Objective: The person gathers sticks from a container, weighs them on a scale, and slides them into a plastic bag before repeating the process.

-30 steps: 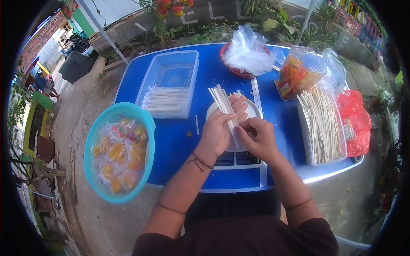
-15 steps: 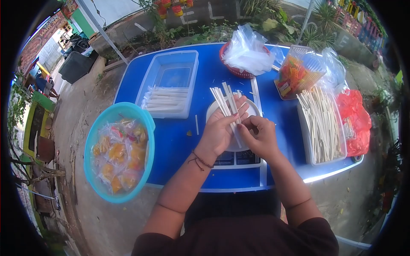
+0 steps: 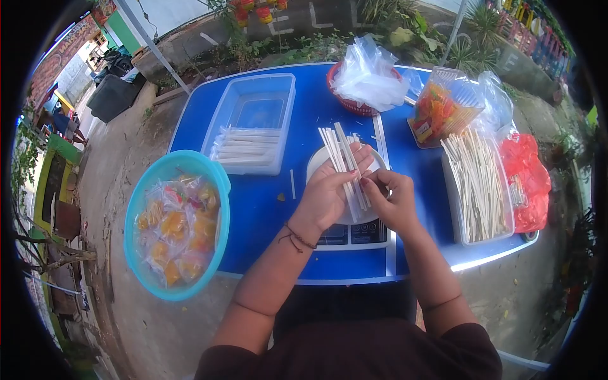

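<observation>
Several pale thin sticks (image 3: 342,158) lie across the palm of my left hand (image 3: 326,196), whose thumb presses on them. My right hand (image 3: 392,199) is beside it, fingertips pinched together at the right side of the sticks' lower part; whether they grip a stick is hard to see. Both hands are above a round white plate (image 3: 313,166) on a scale (image 3: 351,237). To the right, a clear container (image 3: 478,190) is full of similar sticks. On the left, a clear bin (image 3: 253,107) holds wrapped bundles of sticks (image 3: 247,147).
A turquoise basin (image 3: 132,240) with bagged orange items is at the left of the blue table (image 3: 253,253). Farther back are a red basket (image 3: 354,106) with plastic bags (image 3: 367,76) and a container of orange packets (image 3: 437,117). A red bag (image 3: 529,183) lies far right.
The sticks in my left hand have shifted slightly right and their upper ends stand a little differently. My right hand has moved slightly right, its fingers bent a bit differently.
</observation>
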Demonstrator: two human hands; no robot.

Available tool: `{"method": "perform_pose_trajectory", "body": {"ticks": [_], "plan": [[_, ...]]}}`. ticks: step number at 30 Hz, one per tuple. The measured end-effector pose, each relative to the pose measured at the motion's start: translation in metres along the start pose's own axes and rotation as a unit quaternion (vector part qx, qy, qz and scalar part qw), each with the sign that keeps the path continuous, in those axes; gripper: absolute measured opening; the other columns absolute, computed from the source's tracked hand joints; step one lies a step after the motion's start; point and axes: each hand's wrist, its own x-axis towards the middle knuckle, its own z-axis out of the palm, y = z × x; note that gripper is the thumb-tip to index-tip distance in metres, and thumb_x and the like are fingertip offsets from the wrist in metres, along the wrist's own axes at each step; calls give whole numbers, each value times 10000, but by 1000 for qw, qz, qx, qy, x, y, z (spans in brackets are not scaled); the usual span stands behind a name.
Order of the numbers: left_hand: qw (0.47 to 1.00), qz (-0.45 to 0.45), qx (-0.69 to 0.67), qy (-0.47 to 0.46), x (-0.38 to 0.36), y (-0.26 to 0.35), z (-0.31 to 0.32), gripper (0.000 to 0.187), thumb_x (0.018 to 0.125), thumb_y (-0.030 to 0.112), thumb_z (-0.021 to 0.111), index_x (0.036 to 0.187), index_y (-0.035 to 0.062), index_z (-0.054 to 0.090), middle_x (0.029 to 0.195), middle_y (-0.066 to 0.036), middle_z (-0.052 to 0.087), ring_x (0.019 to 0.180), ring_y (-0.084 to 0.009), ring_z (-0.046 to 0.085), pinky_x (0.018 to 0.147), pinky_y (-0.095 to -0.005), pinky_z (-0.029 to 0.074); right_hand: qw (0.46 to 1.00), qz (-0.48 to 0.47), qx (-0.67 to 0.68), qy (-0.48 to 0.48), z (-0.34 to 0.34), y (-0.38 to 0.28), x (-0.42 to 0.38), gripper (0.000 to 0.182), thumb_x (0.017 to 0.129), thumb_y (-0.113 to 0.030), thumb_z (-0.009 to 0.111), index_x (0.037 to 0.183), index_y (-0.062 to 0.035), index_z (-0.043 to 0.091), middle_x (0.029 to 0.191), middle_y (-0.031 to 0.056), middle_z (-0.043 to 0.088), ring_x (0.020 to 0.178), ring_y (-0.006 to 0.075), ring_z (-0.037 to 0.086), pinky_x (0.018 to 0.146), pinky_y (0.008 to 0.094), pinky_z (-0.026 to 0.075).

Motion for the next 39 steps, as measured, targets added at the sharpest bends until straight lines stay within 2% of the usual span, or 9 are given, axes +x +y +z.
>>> {"method": "perform_pose_trajectory", "body": {"ticks": [2, 5, 8, 11, 17, 20, 32, 35, 39], "plan": [[1000, -3, -4, -9, 1, -1, -2, 550, 914, -121, 332, 1455, -55, 259, 1468, -246, 381, 1386, -308, 380, 1150, -388, 364, 1000, 25, 0, -17, -2, -4, -1, 200, 877, -119, 649, 789, 58, 672, 594, -4, 572, 568, 26, 463, 500, 220, 344], [1000, -3, -3, -3, -1, 1, 2, 551, 909, -125, 332, 1452, -54, 266, 1468, -244, 382, 1385, -304, 384, 1154, -387, 356, 1000, 12, 7, -20, -2, -4, -1, 196, 864, -121, 666, 784, 57, 672, 599, 4, 585, 573, 28, 470, 507, 214, 346], [1000, -2, -1, -7, 0, 0, 1, 545, 910, -124, 334, 1447, -54, 273, 1467, -243, 385, 1384, -299, 386, 1154, -383, 357, 1000, -22, -1, -3, 1, -6, 0, 180, 801, -119, 695, 767, 56, 671, 597, 107, 638, 499, 89, 535, 486, 260, 410], [1000, -5, 5, -7, 0, 0, 2, 534, 915, -121, 334, 1442, -54, 280, 1465, -243, 387, 1381, -297, 392, 1151, -376, 359, 1000, 2, -4, -14, -1, -8, -2, 176, 824, -120, 709, 778, 47, 673, 624, 27, 623, 583, 39, 489, 523, 215, 363], [1000, -5, 12, 13, -1, 2, 6, 522, 924, -114, 339, 1440, -52, 284, 1454, -242, 404, 1374, -300, 402, 1139, -370, 375, 1000, -5, 6, -3, -2, -6, -1, 162, 826, -117, 705, 773, 32, 671, 646, 21, 627, 598, 36, 496, 536, 216, 368], [1000, -2, 16, 16, -1, 0, 2, 510, 931, -107, 343, 1436, -50, 290, 1446, -240, 415, 1375, -302, 400, 1133, -378, 386, 1000, -24, 4, 15, -1, -4, 0, 174, 796, -108, 700, 731, 45, 649, 596, 94, 641, 502, 71, 538, 479, 246, 399], [1000, 1, 10, 13, 1, -2, 0, 493, 944, -97, 346, 1432, -39, 304, 1441, -231, 424, 1357, -295, 427, 1129, -384, 392, 999, -28, -25, 6, 2, -2, 0, 189, 780, -126, 708, 729, 48, 655, 618, 111, 650, 497, 118, 565, 505, 275, 440], [1000, -4, 13, 14, 0, -1, 2, 496, 944, -96, 350, 1434, -33, 304, 1439, -229, 427, 1355, -292, 431, 1129, -386, 390, 1000, -10, -16, -8, 1, -5, -1, 160, 803, -98, 727, 759, 43, 665, 626, 49, 645, 578, 48, 530, 522, 224, 392], [999, -1, 25, 22, -1, -1, 3, 505, 937, -101, 353, 1435, -34, 299, 1439, -229, 426, 1347, -287, 442, 1126, -382, 398, 1000, -10, -11, 9, 2, -5, -1, 190, 773, -134, 710, 733, 43, 657, 613, 107, 647, 488, 106, 552, 486, 263, 417]]}}
